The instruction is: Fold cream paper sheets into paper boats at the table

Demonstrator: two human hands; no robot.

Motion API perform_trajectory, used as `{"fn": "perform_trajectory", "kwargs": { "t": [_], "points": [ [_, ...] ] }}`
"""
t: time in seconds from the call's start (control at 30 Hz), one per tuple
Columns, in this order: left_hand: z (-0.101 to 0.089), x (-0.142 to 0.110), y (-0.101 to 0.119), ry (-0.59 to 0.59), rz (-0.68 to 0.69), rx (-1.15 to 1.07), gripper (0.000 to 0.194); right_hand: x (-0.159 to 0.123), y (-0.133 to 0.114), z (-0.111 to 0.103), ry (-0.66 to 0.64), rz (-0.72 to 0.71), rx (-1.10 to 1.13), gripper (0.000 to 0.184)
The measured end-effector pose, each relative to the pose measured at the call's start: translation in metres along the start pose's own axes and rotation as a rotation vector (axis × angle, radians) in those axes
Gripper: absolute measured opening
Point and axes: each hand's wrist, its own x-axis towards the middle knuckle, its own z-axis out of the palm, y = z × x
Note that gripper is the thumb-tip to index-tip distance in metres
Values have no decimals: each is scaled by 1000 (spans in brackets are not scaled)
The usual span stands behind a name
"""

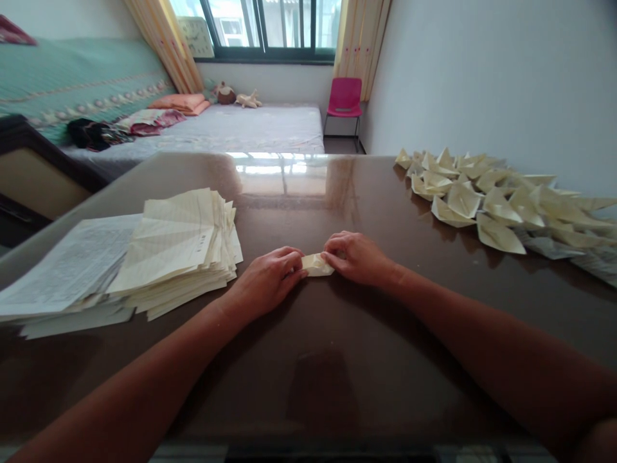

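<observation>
A small piece of folded cream paper [317, 265] lies low over the middle of the brown table [299, 360]. My left hand [273, 275] pinches its left end between thumb and fingers. At the right end, my right hand [357, 256] has its fingers curled and closed on the paper. Both ends of the folded piece are partly hidden by my fingers. To the left of my hands is a thick stack of creased cream paper sheets [168, 238]. Many folded paper boats [463, 200] stand close together at the far right.
Printed white sheets [72, 263] lie under and beside the stack at the left. Beyond the table are a bed [270, 125] with a soft toy [249, 98], a pink chair [344, 98] and a window. A dark-framed chair [38, 173] stands beside the table's left edge.
</observation>
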Motion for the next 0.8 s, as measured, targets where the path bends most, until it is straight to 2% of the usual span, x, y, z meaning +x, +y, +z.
{"fn": "perform_trajectory", "kwargs": {
  "t": [0.17,0.3,0.4,0.57,0.8],
  "points": [
    [4,0,-3,24,-36,53,25,3,9,-7,-78,-55,161,38],
    [6,1,-2,22,-47,70,24,2,12,-13,-151,-111,153,37],
    [6,2,-1,24,-54,78,23,2,15,-11,-139,-127,135,31],
    [3,2,-2,40,-75,61,27,2,15,-9,-106,-91,230,22],
    [2,3,-2,50,-84,31,31,1,15,-8,-78,-93,394,24]
  ]
}}
